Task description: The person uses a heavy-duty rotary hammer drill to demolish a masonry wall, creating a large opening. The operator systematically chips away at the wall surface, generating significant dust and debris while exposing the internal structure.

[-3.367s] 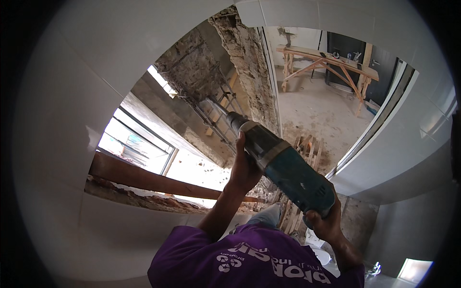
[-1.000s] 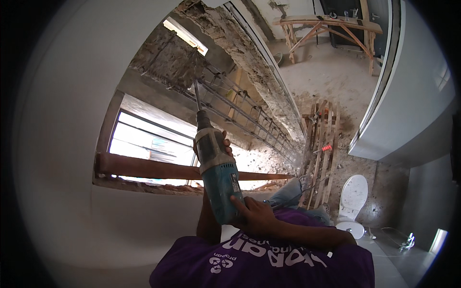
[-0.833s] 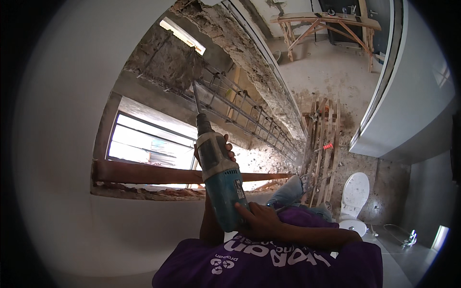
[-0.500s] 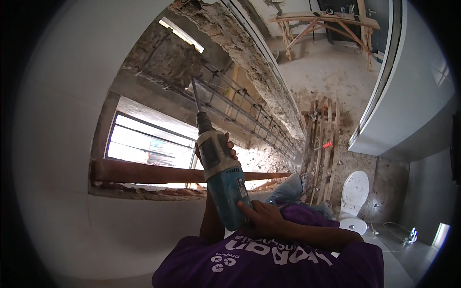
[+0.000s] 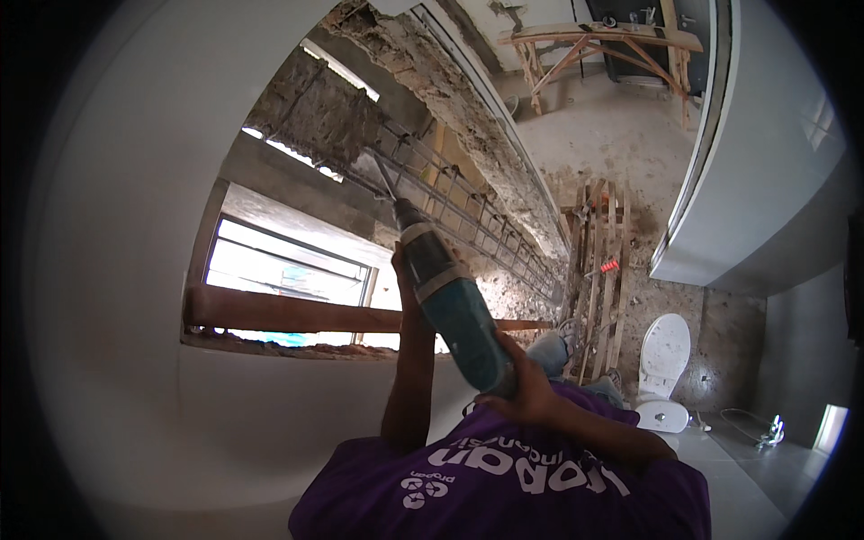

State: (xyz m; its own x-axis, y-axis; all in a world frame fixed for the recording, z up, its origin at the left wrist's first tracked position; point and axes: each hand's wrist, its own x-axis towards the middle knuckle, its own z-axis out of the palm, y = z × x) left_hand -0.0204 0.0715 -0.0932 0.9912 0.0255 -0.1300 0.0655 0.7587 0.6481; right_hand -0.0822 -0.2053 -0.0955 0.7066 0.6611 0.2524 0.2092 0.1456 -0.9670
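Note:
Both my hands hold a teal and grey rotary hammer drill (image 5: 459, 324), tilted up and to the left. My left hand (image 5: 404, 274) wraps round its front body from beneath, with some fingers hidden behind the tool. At the rear end, my right hand (image 5: 529, 385) is closed on the drill's back part. A long metal chisel bit (image 5: 385, 173) sticks out of the chuck. Its tip is at the lower right edge of a rough concrete chunk (image 5: 315, 112), by the exposed rebar cage (image 5: 450, 193); whether it touches, I cannot tell.
A reddish wooden beam (image 5: 288, 310) crosses the wall opening below a window (image 5: 279, 261). Wooden slats (image 5: 598, 288) lie on the debris-strewn floor at right, near a white toilet (image 5: 666, 355). A wooden trestle bench (image 5: 603, 38) stands at the back.
The drill has swung: its rear end moved right and its body now leans further left. My hands moved right with it. The bit's tip shifted slightly right along the concrete's edge.

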